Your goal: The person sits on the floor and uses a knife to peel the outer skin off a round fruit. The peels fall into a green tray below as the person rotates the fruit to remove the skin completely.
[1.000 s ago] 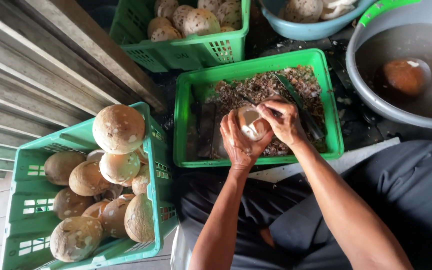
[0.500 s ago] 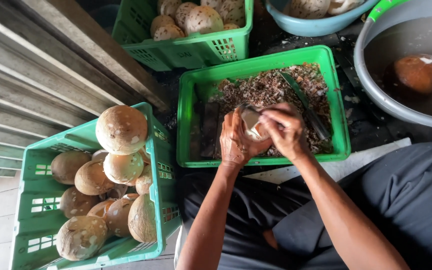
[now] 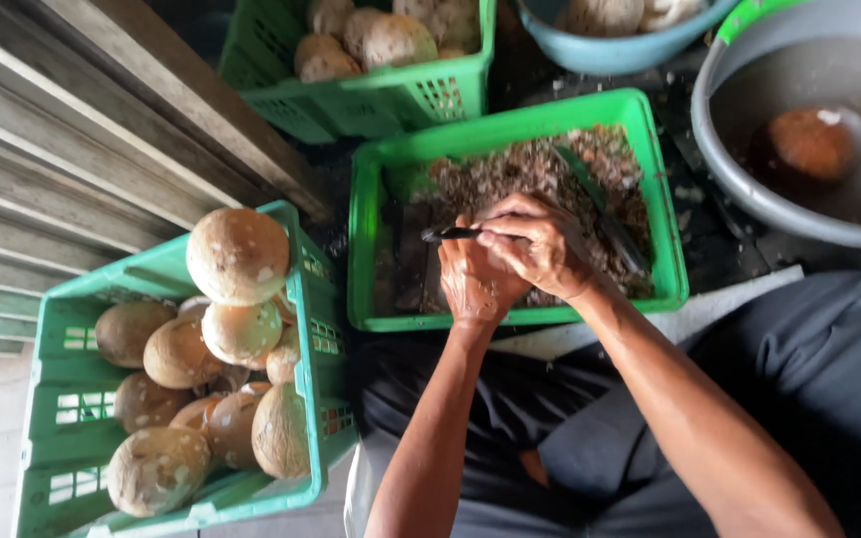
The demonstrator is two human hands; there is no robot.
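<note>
At the far left I see a green crate (image 3: 62,418) full of round brown coconuts (image 3: 238,255), one sitting on top of the pile. Next comes my left hand (image 3: 472,284), cupped closed around something I cannot see now; I cannot tell what it grips. My right hand (image 3: 540,244) lies over it and pinches a thin dark tool (image 3: 450,234), which points left. Both hands are above the green tray (image 3: 366,249) of brown shavings (image 3: 520,169). I judge the tool is light and stiff, best held near its handle end. At right, a grey basin (image 3: 749,199) holds a brown shell (image 3: 809,144) in water.
</note>
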